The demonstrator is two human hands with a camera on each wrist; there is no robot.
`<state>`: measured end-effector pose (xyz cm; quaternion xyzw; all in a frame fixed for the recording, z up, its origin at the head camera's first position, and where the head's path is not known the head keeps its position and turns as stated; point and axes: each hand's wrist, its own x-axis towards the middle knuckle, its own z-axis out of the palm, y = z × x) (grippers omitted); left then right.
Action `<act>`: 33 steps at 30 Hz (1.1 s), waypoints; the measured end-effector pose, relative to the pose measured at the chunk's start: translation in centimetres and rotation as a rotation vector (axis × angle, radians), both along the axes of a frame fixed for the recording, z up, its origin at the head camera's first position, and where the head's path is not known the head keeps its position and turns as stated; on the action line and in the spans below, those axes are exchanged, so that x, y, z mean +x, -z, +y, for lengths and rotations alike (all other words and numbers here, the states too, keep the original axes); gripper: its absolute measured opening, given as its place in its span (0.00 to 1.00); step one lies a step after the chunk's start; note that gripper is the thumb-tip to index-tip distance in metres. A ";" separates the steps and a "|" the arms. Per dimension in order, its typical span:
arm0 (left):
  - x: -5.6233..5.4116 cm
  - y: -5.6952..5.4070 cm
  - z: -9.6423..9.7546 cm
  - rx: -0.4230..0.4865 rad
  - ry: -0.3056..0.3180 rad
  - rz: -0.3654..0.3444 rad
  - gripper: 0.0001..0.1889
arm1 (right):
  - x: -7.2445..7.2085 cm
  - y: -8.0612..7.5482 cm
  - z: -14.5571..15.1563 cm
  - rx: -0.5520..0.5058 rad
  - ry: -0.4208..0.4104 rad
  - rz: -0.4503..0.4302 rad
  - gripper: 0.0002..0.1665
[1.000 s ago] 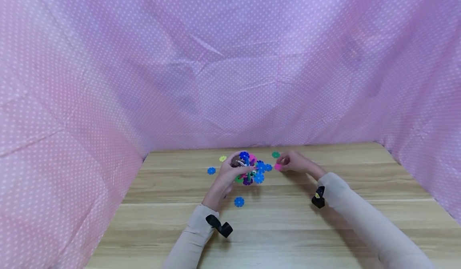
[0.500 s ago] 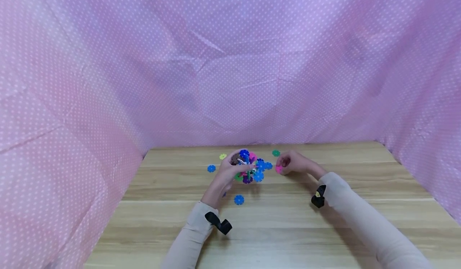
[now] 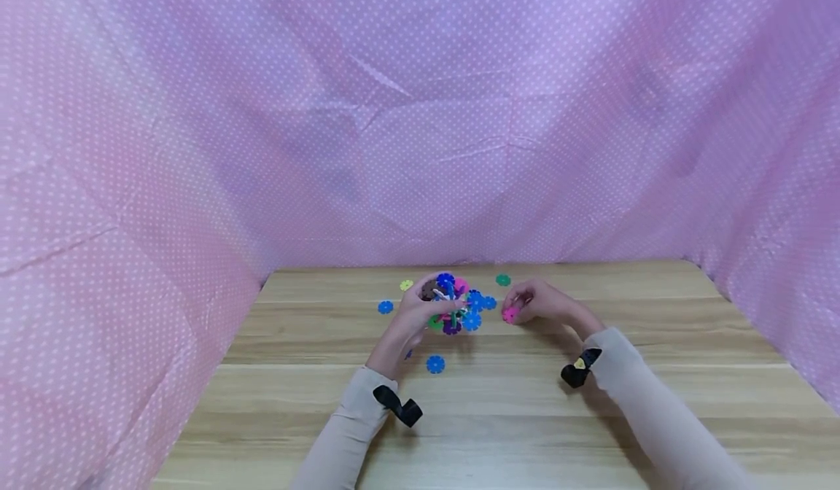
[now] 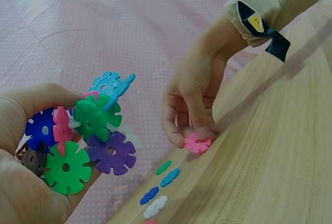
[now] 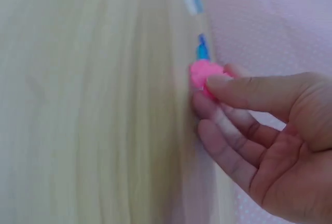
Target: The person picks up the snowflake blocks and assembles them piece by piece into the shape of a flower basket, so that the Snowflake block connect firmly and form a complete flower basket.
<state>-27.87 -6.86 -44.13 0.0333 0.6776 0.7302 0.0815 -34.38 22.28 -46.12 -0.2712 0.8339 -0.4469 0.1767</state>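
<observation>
A ball-like cluster of interlocked snowflake discs [image 4: 98, 117], green, purple, blue, pink and brown, is held in my left hand [image 3: 412, 313], thumb across its near side. Some of its discs are hidden behind the palm. To the right, my right hand [image 3: 541, 302] pinches a single pink snowflake disc [image 4: 197, 143] between thumb and fingertips, close over the table. The right wrist view shows the thumb lying on the pink disc's face, the other fingers bent beneath. A gap separates this disc from the cluster.
Loose snowflake discs lie on the wooden table [image 3: 499, 417]: a green one [image 3: 503, 280] beyond the right hand, a yellow one [image 3: 407, 285] and a blue one [image 3: 385, 307] at left, another blue disc [image 3: 436, 364] nearer. Pink dotted cloth [image 3: 420, 184] hangs around the table.
My right hand has picked at the pink disc and drawn it slightly toward me, its face now turned more to view. The left hand and cluster stay nearly still.
</observation>
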 end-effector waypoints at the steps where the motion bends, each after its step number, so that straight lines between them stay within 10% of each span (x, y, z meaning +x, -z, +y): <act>1: 0.0 0.0 0.0 0.007 0.002 -0.002 0.33 | 0.2 0.0 -0.1 0.006 0.036 -0.010 0.13; 15: -0.2 0.5 0.3 0.035 0.038 -0.043 0.31 | 2.1 -4.5 -3.6 -0.405 0.221 -0.075 0.23; 33: -0.5 0.7 0.2 -0.007 0.025 -0.009 0.27 | 3.7 -5.4 -7.0 -0.377 0.245 0.117 0.13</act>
